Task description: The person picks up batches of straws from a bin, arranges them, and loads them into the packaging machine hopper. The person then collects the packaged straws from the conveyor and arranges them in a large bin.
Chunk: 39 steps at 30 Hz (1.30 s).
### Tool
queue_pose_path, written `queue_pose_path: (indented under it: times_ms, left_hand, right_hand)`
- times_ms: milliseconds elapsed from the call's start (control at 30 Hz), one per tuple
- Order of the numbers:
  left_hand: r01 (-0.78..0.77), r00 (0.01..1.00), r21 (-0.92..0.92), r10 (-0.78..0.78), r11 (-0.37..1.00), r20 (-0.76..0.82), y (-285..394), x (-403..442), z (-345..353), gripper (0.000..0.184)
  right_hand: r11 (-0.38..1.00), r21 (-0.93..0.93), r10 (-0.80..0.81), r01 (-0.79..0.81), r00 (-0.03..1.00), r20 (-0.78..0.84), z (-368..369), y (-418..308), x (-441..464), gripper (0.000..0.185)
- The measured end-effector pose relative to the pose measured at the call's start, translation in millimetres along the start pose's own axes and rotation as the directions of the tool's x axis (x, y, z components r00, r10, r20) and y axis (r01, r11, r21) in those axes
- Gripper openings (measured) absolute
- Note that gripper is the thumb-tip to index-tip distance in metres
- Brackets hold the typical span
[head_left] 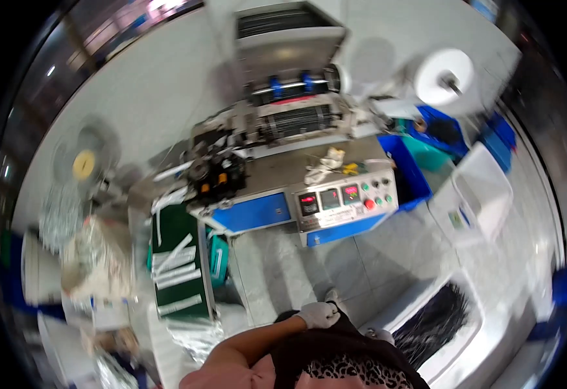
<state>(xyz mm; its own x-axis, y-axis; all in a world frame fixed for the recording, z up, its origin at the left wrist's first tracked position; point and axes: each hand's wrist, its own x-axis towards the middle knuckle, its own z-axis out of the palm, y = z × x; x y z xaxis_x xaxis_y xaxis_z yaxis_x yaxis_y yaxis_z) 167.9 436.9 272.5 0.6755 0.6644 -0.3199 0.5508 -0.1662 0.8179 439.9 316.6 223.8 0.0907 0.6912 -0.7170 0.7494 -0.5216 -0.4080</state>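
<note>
My left hand (319, 316), in a white glove, is closed at the front of my body, with its fingers on the edge of a dark apron (345, 337). A small whitish patch (381, 334) at the apron's right edge looks like my gloved right hand, mostly hidden and blurred, so its fingers cannot be made out. Ahead stands a machine with rollers (296, 122) and a control panel (346, 202). A crumpled white item (327, 163) and a yellow item (350, 168) rest on its top. White strips (176, 259) lie on a green surface (167, 230) to the left.
A white tub (436, 373) with a bundle of black strands (433, 321) is at the lower right. Blue bins (401, 165), a white bin (481, 194) and a white reel (444, 76) are to the right. Bags (98, 256) and a reel (84, 165) stand left.
</note>
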Motion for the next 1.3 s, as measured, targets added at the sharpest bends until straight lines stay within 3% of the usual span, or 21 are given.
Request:
queue_pose_path:
  times_ms: [67, 133, 200, 233, 267, 333, 400, 467, 500, 533, 567, 600, 667, 733, 767, 800, 867, 967, 1100, 1200, 1300]
  left_hand:
    - [0.071, 0.981, 0.156, -0.097, 0.985, 0.167, 21, -6, 2, 0.039]
    - [-0.008, 0.990, 0.226, -0.025, 0.974, 0.140, 8, -7, 31, 0.035]
    - [0.017, 0.971, 0.353, -0.100, 0.935, 0.219, 14, -23, 53, 0.031]
    - [0.012, 0.965, 0.382, -0.110, 0.924, 0.238, 11, -31, 68, 0.030]
    - [-0.055, 0.979, 0.213, 0.011, 0.975, 0.203, 9, -41, 80, 0.028]
    - [-0.079, 0.980, 0.102, 0.058, 0.992, 0.191, 8, -61, 107, 0.027]
    - [-0.115, 0.968, 0.200, 0.064, 0.973, 0.244, 2, -76, 136, 0.029]
    - [-0.041, 0.930, 0.208, -0.039, 0.977, 0.365, 9, -95, 161, 0.032]
    - [-0.177, 0.914, 0.261, 0.060, 0.949, 0.401, 12, -102, 171, 0.033]
    - [-0.225, 0.882, 0.281, 0.073, 0.933, 0.466, 11, -107, 187, 0.035]
    - [-0.129, 0.874, 0.340, -0.055, 0.931, 0.484, 21, -115, 203, 0.037]
    - [-0.185, 0.846, 0.383, -0.052, 0.905, 0.531, 36, -113, 208, 0.037]
    - [-0.087, 0.859, 0.391, -0.130, 0.916, 0.495, 44, -118, 242, 0.034]
    - [-0.061, 0.901, 0.360, -0.103, 0.931, 0.421, 48, -131, 290, 0.031]
    - [-0.059, 0.871, 0.395, -0.146, 0.917, 0.470, 58, -133, 314, 0.032]
    - [-0.140, 0.836, 0.293, -0.046, 0.946, 0.547, 44, -138, 339, 0.034]
    - [-0.204, 0.736, 0.257, -0.026, 0.945, 0.677, 56, -146, 365, 0.036]
    - [-0.067, 0.806, 0.404, -0.190, 0.912, 0.561, 90, -149, 371, 0.037]
    - [0.097, 0.920, 0.167, -0.152, 0.981, 0.362, 94, -131, 398, 0.053]
    - [0.227, 0.923, 0.008, -0.218, 0.974, 0.318, 88, -98, 429, 0.062]
    - [0.270, 0.944, -0.183, -0.222, 0.945, 0.244, 61, -45, 470, 0.070]
  right_hand:
    - [0.989, 0.131, 0.098, -0.076, 0.979, -0.178, 41, 23, -37, 0.045]
    - [0.940, 0.287, 0.252, -0.185, 0.943, -0.218, 86, 41, -76, 0.045]
    - [0.955, 0.126, 0.287, -0.270, 0.948, -0.138, 115, 46, -119, 0.044]
    - [0.940, 0.160, 0.313, -0.300, 0.948, -0.061, 126, 52, -137, 0.045]
    - [0.926, 0.199, 0.324, -0.321, 0.946, 0.015, 135, 53, -149, 0.046]
    - [0.914, 0.203, 0.357, -0.351, 0.934, 0.003, 147, 59, -169, 0.048]
    - [0.921, 0.301, 0.300, -0.247, 0.943, -0.145, 177, 85, -181, 0.045]
    - [0.830, 0.516, 0.317, -0.212, 0.941, -0.123, 171, 79, -208, 0.043]
    - [0.867, 0.492, 0.189, -0.072, 0.963, -0.193, 172, 81, -220, 0.042]
    - [0.871, 0.487, 0.167, -0.054, 0.967, -0.191, 179, 91, -232, 0.041]
    - [0.876, 0.476, 0.176, -0.078, 0.971, -0.165, 184, 102, -244, 0.040]
    - [0.871, 0.479, 0.200, -0.108, 0.969, -0.145, 188, 113, -255, 0.039]
    - [0.846, 0.523, 0.226, -0.106, 0.959, -0.172, 169, 134, -283, 0.040]
    - [0.815, 0.564, 0.305, -0.137, 0.928, -0.215, 206, 191, -304, 0.040]
    - [0.788, 0.592, 0.370, -0.171, 0.900, -0.233, 224, 213, -316, 0.041]
    - [0.693, 0.654, 0.474, -0.303, 0.875, -0.097, 230, 227, -330, 0.038]
    - [0.675, 0.631, 0.548, -0.382, 0.832, -0.083, 246, 264, -364, 0.039]
    - [0.719, 0.538, 0.555, -0.440, 0.830, -0.062, 252, 300, -380, 0.041]
    - [0.768, 0.487, 0.468, -0.415, 0.883, 0.015, 220, 318, -354, 0.045]
    - [0.765, 0.572, 0.406, -0.295, 0.911, -0.073, 194, 322, -322, 0.052]
    - [0.617, 0.781, 0.346, -0.093, 0.924, -0.164, 160, 320, -298, 0.062]
